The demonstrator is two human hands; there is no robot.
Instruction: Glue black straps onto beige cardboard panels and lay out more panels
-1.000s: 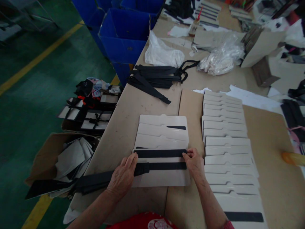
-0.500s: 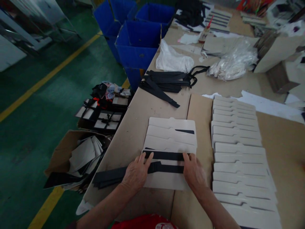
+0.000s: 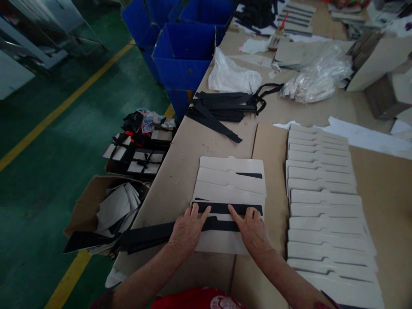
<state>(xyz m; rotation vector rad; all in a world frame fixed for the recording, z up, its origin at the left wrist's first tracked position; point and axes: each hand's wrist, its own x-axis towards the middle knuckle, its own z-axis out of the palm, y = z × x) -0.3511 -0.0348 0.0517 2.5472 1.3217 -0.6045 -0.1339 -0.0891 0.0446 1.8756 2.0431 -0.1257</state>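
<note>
On the nearest card of the white card stack, two hands press a black strip flat.
The left hand lies open with fingers spread on the strip's left end, and the right hand lies open on its right part; neither grips anything. A second black strip crosses the same card and runs left off the stack into a bundle of black strips on the worktop. Right of the stack lies a long row of white cards, beyond it a heap of black straps, and left of it, on the floor, a cardboard box.
</note>
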